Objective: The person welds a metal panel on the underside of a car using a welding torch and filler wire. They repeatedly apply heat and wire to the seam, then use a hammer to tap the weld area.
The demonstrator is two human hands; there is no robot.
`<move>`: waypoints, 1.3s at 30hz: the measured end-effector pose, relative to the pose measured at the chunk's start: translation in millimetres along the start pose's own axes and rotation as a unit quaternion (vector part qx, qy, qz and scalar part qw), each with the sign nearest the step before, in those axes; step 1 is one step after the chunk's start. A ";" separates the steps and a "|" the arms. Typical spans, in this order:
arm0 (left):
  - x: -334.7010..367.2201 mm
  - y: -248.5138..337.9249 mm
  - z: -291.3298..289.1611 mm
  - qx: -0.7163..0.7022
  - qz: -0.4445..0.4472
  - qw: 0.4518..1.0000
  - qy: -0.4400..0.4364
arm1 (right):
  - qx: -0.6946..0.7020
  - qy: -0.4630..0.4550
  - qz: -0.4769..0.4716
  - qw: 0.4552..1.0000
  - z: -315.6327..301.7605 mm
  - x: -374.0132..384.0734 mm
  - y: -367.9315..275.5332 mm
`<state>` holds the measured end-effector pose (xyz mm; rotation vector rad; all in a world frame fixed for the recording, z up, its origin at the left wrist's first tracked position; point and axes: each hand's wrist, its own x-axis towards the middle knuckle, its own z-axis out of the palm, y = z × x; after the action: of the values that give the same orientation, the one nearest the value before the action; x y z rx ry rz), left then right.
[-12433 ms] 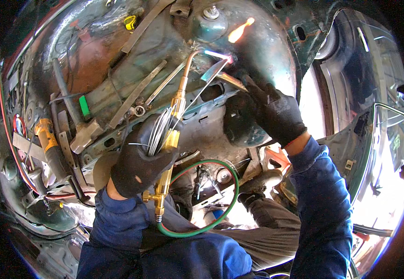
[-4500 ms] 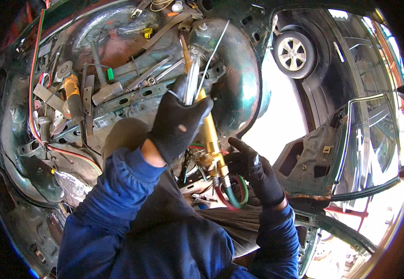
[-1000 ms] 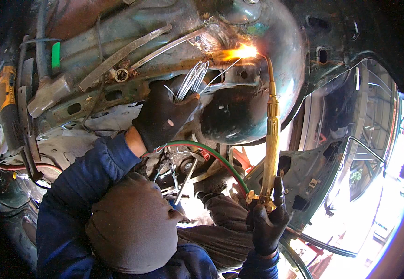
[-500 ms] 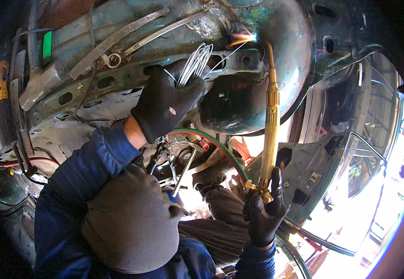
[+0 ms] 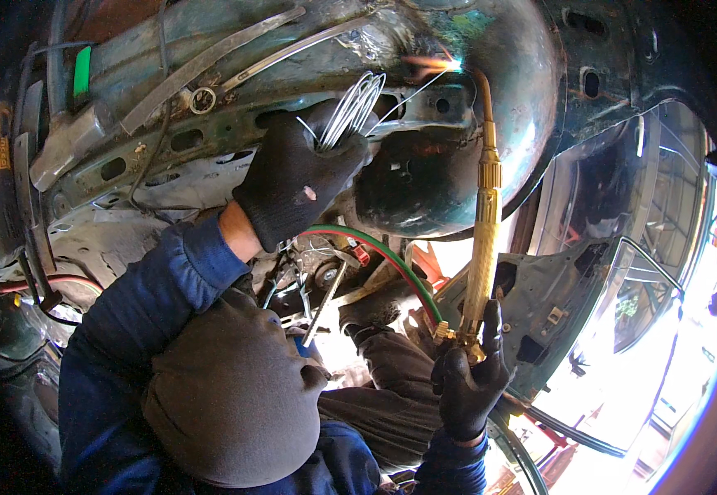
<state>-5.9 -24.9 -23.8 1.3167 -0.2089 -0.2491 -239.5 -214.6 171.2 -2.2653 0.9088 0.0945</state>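
My left hand [image 5: 300,181], in a black glove with a small hole, is closed around a coil of thin silvery wire [image 5: 354,109]. One straight length of that wire reaches up and right to the flame. My gloved right hand [image 5: 470,392] grips the lower end of a brass gas torch [image 5: 484,223], which stands nearly upright in the picture. The torch's bent tip [image 5: 484,87] points at dark green car bodywork [image 5: 511,107], and a bright flame [image 5: 456,65] burns beside a rounded panel. Glare hides the exact spot where wire and metal meet.
Red and green hoses [image 5: 395,260] curve to the torch's base. A hammer [image 5: 70,144], flat metal bars [image 5: 210,70] and a ring-ended wrench [image 5: 203,101] rest on the bodywork. At far left is a yellow-and-black power tool [image 5: 0,165]. A grey cloth-covered shape [image 5: 235,396] fills the lower middle.
The torch and its flame have shifted slightly right. My left hand, with the coil, has also moved slightly right. Both grips look the same.
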 end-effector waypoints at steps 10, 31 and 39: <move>0.7 6.3 -2.5 0.020 -0.018 1.000 -0.008 | 0.009 -0.002 -0.011 1.000 1.2 -2.0 -4.9; 0.6 6.4 -5.4 0.011 -0.038 0.999 -0.021 | -0.011 0.016 -0.012 1.000 1.8 -2.3 -2.4; 1.6 10.1 -6.2 0.028 -0.041 0.999 -0.021 | 0.007 0.014 -0.002 1.000 2.2 -3.2 -5.5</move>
<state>-2.0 -17.2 -15.4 1.3778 -0.1987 -0.3429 -238.0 -208.5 173.6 -2.2606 0.9170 0.0537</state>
